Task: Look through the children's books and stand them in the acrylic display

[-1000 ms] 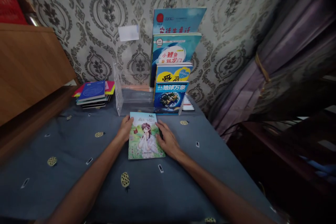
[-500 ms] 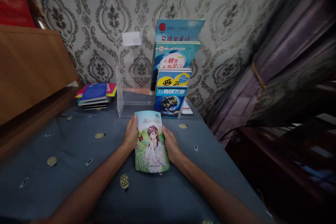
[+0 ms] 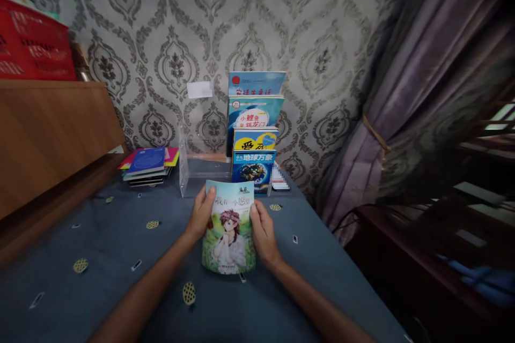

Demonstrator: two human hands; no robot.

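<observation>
I see a book bowed, flatter a second ago.
Left hand clamps its ten o'clock edge; right hand, three o'clock.

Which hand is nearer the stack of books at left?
Left. The left hand, holding one side of a book, is right of the stack; the right hand, on the other side, is farther right.

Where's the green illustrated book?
In the head view, the book is below-left of centre, held between left hand and right hand, in front of the clear stand.
</observation>
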